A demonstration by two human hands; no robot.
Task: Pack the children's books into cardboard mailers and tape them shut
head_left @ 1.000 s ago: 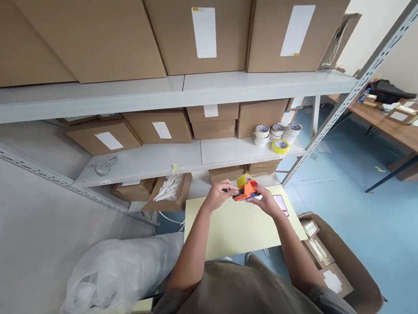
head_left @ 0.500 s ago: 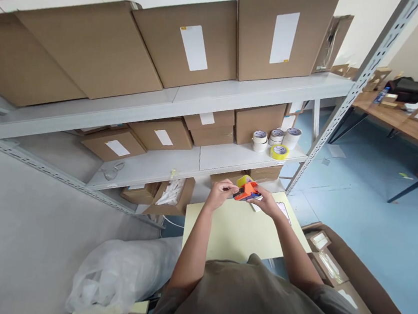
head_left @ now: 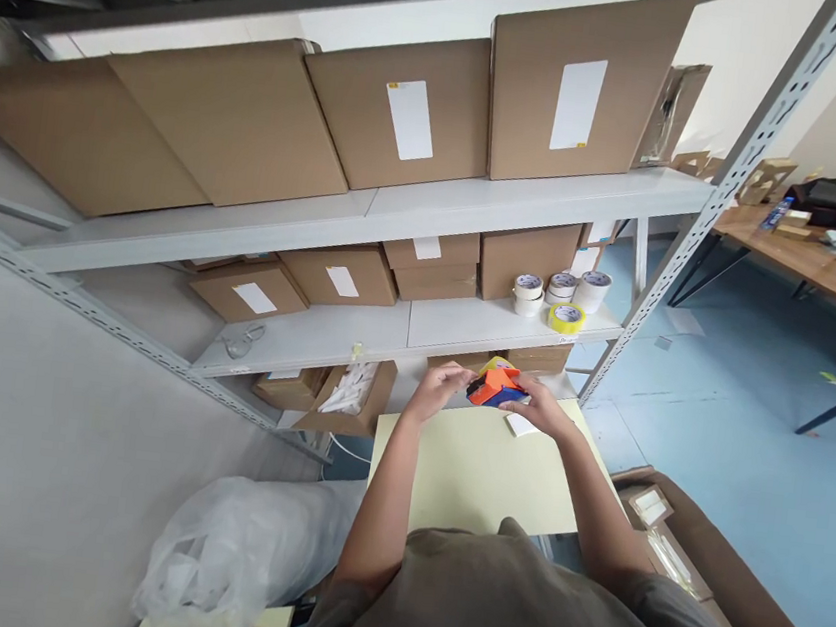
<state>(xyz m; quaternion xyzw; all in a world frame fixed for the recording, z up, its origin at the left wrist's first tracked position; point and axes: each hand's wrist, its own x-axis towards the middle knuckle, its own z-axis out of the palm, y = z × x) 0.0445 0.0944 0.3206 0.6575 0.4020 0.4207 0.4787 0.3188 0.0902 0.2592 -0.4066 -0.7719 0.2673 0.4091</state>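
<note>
Head view: An orange and blue dispenser (head_left: pixel 494 387) is held up between two bare hands, just above the far edge of a pale desk (head_left: pixel 475 471), with yellow tape (head_left: pixel 496 364) showing on its far side. Its right end is held by the right hand (head_left: pixel 539 408), whose grip is closed around it. At its dark left end, the fingertips of the left hand (head_left: pixel 439 391) are bunched together; whether that grip is pinching anything, or is merely laid against the edge, cannot be made out at this size. Over the last half second the dispenser has been turned slightly, so that more of its blue side is shown beneath the orange, while both hands have been kept in nearly the same place. The view has been tipped up, and more of the rack (head_left: pixel 416 198) is taken in. A white card (head_left: pixel 522 425) is now more fully exposed on the desk below the right hand, and a phone glimpsed earlier by the right wrist is no longer seen. For the work in hand, the turn is judged a small adjustment of angle, with the left end apparently being attended to and the dispenser not set down. Behind, white rolls (head_left: pixel 528 293) and a yellow roll (head_left: pixel 566 317) are lined up on a shelf (head_left: pixel 462 327).
</note>
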